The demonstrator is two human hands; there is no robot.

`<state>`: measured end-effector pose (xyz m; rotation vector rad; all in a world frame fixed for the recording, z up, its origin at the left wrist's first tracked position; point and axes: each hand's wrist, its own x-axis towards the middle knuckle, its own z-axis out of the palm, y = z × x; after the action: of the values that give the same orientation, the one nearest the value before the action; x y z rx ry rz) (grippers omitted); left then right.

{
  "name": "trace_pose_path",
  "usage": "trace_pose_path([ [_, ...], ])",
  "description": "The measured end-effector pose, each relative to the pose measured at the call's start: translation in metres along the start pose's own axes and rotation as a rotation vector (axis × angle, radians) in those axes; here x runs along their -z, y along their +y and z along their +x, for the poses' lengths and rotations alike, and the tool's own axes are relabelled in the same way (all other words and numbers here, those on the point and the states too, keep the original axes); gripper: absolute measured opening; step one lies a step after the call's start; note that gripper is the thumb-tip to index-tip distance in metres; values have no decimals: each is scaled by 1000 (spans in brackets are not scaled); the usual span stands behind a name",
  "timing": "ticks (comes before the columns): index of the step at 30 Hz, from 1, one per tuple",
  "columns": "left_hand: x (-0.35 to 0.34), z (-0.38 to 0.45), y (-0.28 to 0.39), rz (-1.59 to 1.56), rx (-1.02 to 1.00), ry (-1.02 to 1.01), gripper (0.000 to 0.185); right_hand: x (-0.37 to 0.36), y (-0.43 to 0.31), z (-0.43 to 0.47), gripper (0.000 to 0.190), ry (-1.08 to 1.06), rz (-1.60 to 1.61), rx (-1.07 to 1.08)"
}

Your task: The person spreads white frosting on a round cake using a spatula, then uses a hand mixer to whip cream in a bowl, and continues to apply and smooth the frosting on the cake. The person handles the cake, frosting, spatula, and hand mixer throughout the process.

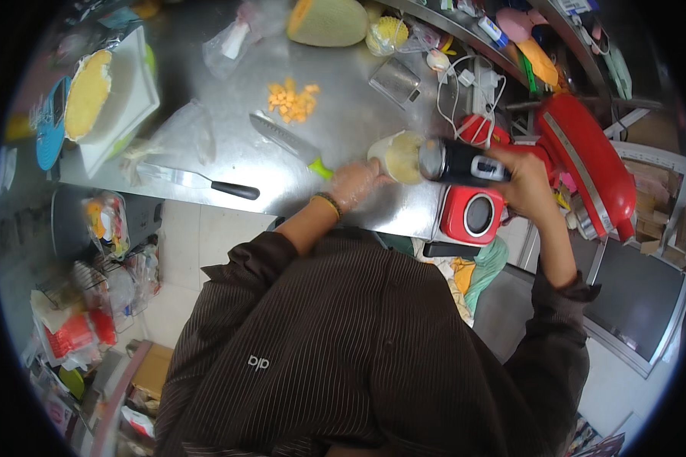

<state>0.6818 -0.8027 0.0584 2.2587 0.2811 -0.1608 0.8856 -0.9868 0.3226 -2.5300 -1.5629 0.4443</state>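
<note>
My right hand [520, 180] is closed around the black body of a handheld electric appliance [463, 163], whose grey end is over the mouth of a pale container [380, 149]. Pale yellow contents [405, 157] show inside that container. My left hand [357, 181] grips the container's near side with its fingers. Just left of that hand lies a knife [286, 139] with a green handle. Diced orange melon [291, 101] sits in a small heap beyond the knife. Farther left, a spatula with a black handle [235, 190] lies near the table's front edge.
A red stand mixer [586, 160] and a red kitchen scale [471, 214] stand at the right. White cables [446, 103] run behind. A cut melon [327, 23] and a clear lidded box [395, 81] lie at the back. A cake layer [88, 94] stands at the left beside plastic film [183, 134].
</note>
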Motion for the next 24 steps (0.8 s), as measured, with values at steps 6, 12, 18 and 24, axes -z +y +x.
trace_pose_path([
  [6,-12,3,-10,20,23,23,51,-17,-20,-5,38,57,221,-431],
  [12,0,3,-1,6,45,15,50,-34,-43,-30,38,45,714,-521],
  [18,-2,2,-1,-25,-8,65,48,-46,-79,-44,32,109,1224,-591],
  [24,-9,1,-4,-27,-15,128,46,-52,-101,-55,33,120,1427,-727],
])
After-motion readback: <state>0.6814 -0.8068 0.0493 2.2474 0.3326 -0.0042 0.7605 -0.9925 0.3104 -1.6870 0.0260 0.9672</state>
